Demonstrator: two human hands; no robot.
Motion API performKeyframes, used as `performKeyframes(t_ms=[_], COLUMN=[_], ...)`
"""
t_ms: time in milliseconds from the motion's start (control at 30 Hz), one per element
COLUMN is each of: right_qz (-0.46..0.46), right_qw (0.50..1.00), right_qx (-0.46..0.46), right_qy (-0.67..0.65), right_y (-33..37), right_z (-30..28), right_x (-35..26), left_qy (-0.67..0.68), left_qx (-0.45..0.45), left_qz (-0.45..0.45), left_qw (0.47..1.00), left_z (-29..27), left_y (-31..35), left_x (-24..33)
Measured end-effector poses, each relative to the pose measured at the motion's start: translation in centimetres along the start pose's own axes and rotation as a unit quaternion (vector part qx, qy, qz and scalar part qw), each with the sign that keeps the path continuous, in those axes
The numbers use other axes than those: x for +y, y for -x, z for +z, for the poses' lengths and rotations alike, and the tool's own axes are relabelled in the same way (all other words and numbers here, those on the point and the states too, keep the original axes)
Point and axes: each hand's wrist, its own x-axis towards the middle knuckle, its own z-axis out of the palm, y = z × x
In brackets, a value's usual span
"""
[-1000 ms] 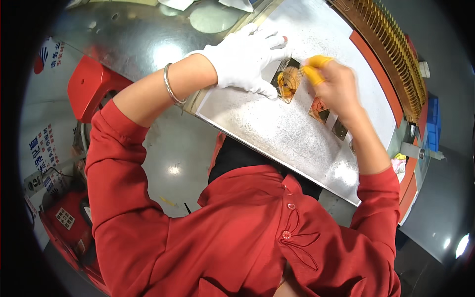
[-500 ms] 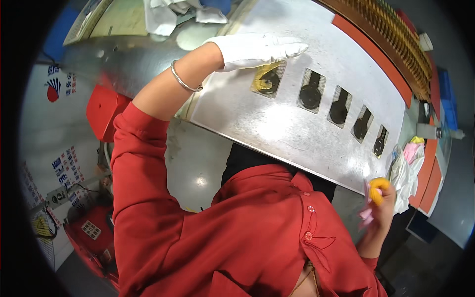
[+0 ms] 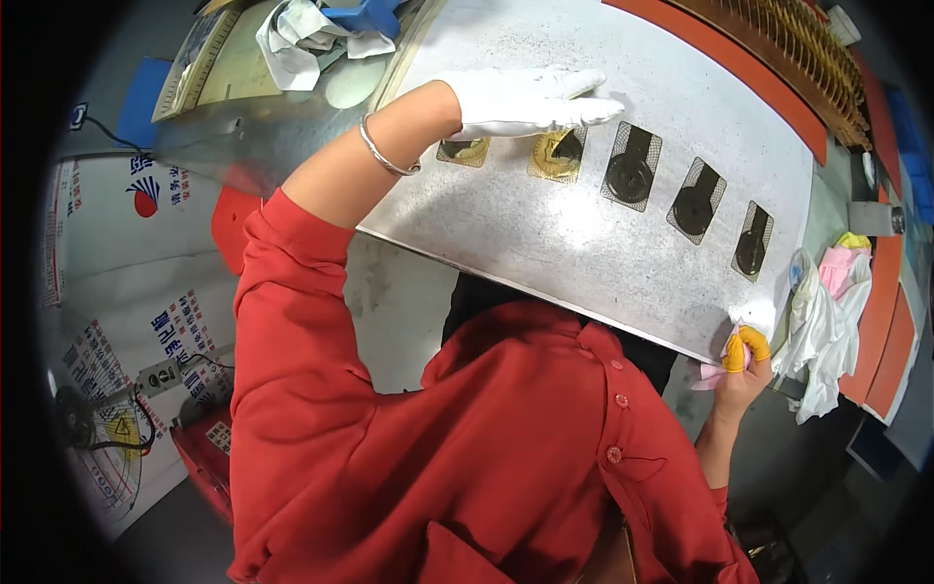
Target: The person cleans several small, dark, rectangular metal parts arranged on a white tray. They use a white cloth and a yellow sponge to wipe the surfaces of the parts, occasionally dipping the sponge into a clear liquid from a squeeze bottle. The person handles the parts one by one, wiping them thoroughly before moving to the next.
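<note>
My left hand (image 3: 530, 100), in a white glove, stretches flat over the far left of the pale tabletop (image 3: 545, 234), fingers extended, holding nothing. Below it lie flat mesh-edged pieces, each with a dark disc and stem. The leftmost piece (image 3: 465, 152) and the gold-tinted piece (image 3: 555, 164) beside it are partly covered by the hand. Farther right sit a dark piece (image 3: 630, 175), another dark piece (image 3: 696, 206) and the rightmost piece (image 3: 752, 245). At the front right edge, my right hand (image 3: 743, 375), with yellow finger cots, is closed on a pink cloth (image 3: 710, 376).
An orange-red strip (image 3: 749, 63) borders the far side, with a brown ridged rack (image 3: 808, 68) behind. White cloths (image 3: 827, 331) and a pink cloth (image 3: 837, 268) lie beyond the right edge. Crumpled white cloth (image 3: 297, 44) and a blue object (image 3: 365, 17) are at far left.
The view has shifted, and the pieces appear farther left and more spread. My left hand sits farther right relative to them. My right hand has come up closer to the table edge.
</note>
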Motion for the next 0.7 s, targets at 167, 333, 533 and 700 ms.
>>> performKeyframes(t_ms=[167,333,533,700], right_qz=[0.008,0.002,0.006,0.002], right_qw=[1.000,0.999,0.999,1.000], right_qx=[-0.013,-0.008,-0.029,-0.009], right_qy=[-0.014,-0.033,-0.032,-0.024], right_y=[0.4,0.2,0.2,0.0], right_z=[-0.7,-0.2,-0.4,-0.1], right_x=[0.6,0.0,0.3,-0.2], left_qy=[0.038,0.016,0.045,0.057], left_qx=[0.020,-0.007,-0.006,-0.024], left_qz=[0.027,-0.010,-0.015,-0.020], left_qw=[0.999,1.000,0.999,0.998], left_z=[0.9,0.4,1.3,1.2], left_y=[0.0,-0.2,-1.4,-1.7], left_x=[1.6,2.8,2.1,2.7])
